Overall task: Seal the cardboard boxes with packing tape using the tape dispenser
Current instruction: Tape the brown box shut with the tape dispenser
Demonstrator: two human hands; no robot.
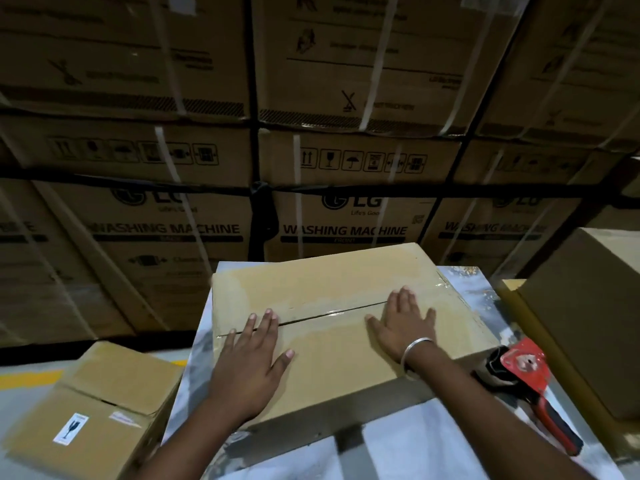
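**Both palms flat on the taped box**

While your left hand [250,355] and right hand [403,322] lie spread with straight fingers, grasping nothing, they press on the top of the cardboard box [325,289] on the shiny wrapped surface [398,448]. Glossy tape [332,311] runs along its centre seam between your hands. Your red tape dispenser [523,374] lies just right of the box, beside your right forearm. A second box [93,403] sits lower left, and washing machine cartons [346,230] are stacked behind.

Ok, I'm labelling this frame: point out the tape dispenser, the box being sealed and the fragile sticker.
tape dispenser [523,362]: head view, red side plate.
box being sealed [329,282]: head view, far top flap.
fragile sticker [70,428]: head view, its centre.
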